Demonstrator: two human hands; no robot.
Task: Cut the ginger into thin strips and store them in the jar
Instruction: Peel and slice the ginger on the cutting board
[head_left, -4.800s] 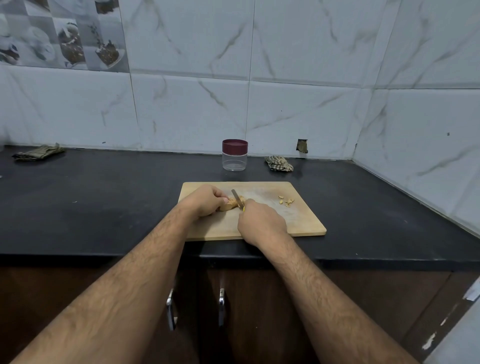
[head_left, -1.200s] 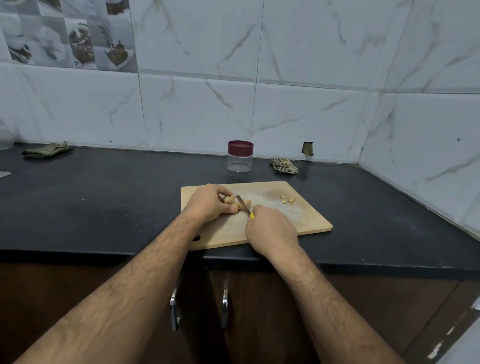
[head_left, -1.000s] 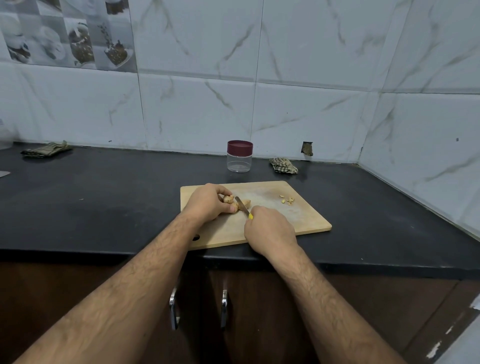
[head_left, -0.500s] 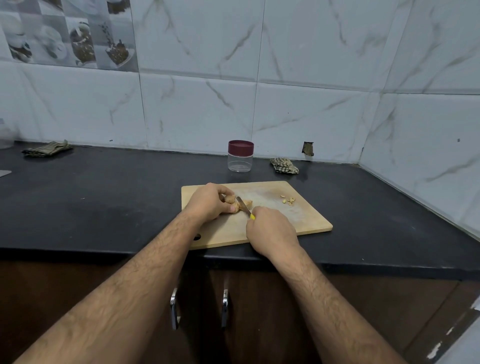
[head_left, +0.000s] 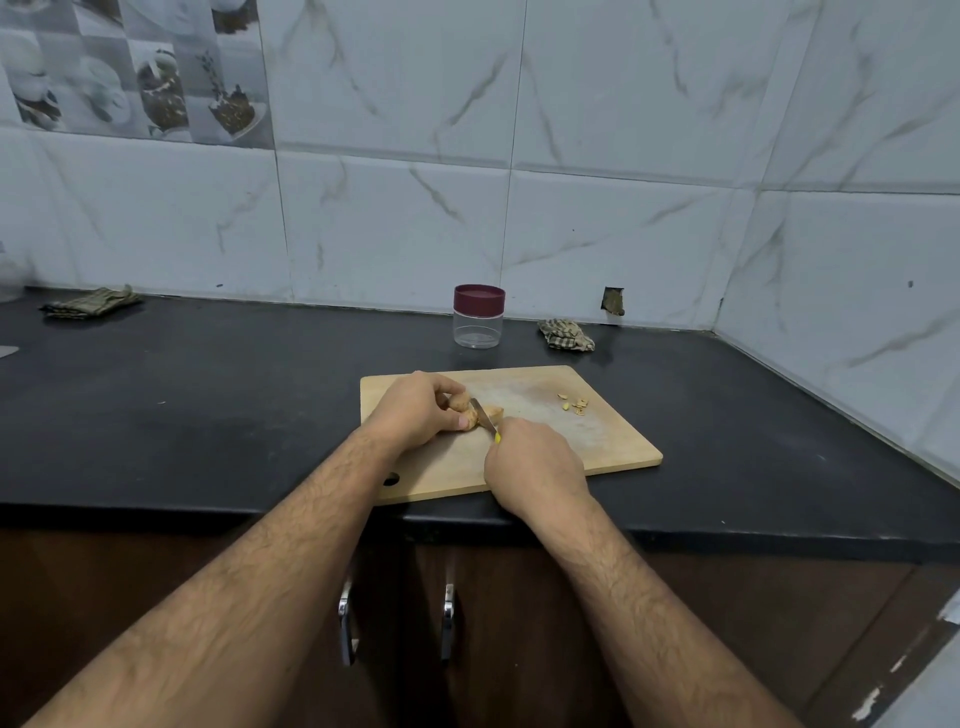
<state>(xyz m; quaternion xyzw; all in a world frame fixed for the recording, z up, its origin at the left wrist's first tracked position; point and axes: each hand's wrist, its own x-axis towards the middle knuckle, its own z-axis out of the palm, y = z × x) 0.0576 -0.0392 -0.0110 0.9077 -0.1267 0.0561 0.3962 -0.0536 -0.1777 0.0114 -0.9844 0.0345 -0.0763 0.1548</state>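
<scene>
Two hands on board (head_left: 613, 441): left hand (head_left: 415, 410) grips ginger (head_left: 465, 410) at centre; right hand (head_left: 535, 462) grips knife (head_left: 485, 414), blade in ginger. Jar (head_left: 478, 322) at 12 o'clock, lidded. Cut bits (head_left: 574, 404) at 2 o'clock.

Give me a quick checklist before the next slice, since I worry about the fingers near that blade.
1. Ginger held steady by the left hand: ok.
2. Knife gripped by the right hand, blade down on the ginger: ok.
3. Left fingertips clear of the blade: cannot tell; they sit right beside it.
4. Cutting board flat on the counter: ok, though its near edge lies close to the counter's front.
5. Jar ready for strips: not ok, its maroon lid is on.
6. Cut pieces out of the knife's way: ok.
</scene>
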